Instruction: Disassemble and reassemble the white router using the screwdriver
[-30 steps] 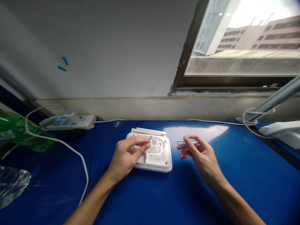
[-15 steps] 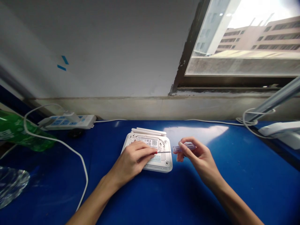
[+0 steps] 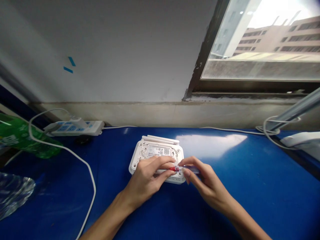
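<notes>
A white router (image 3: 136, 156) lies underside up on the blue table, its label and vent holes showing and its antennas folded along the far edge. Over its near right part, my left hand (image 3: 150, 175) is closed in a pinch at the red collar (image 3: 173, 169) of a screwdriver. My right hand (image 3: 208, 181) grips the clear purple screwdriver handle (image 3: 192, 169) from the right, fingertips close to the left ones. Red collar and handle meet end to end between the hands. Fingers hide most of the metal shaft.
At the left are a white power strip (image 3: 92, 128) with a plug, a green bottle (image 3: 27, 136) and crumpled clear plastic (image 3: 17, 193). A white cable (image 3: 85, 162) crosses the table's left side. A metal pole (image 3: 292, 111) wrapped in cable stands at the right, below the window.
My right hand has moved left with the handle, closing the gap to the red collar. My left hand has shifted slightly right and nearer. The metal shaft, bare before, is now mostly hidden.
</notes>
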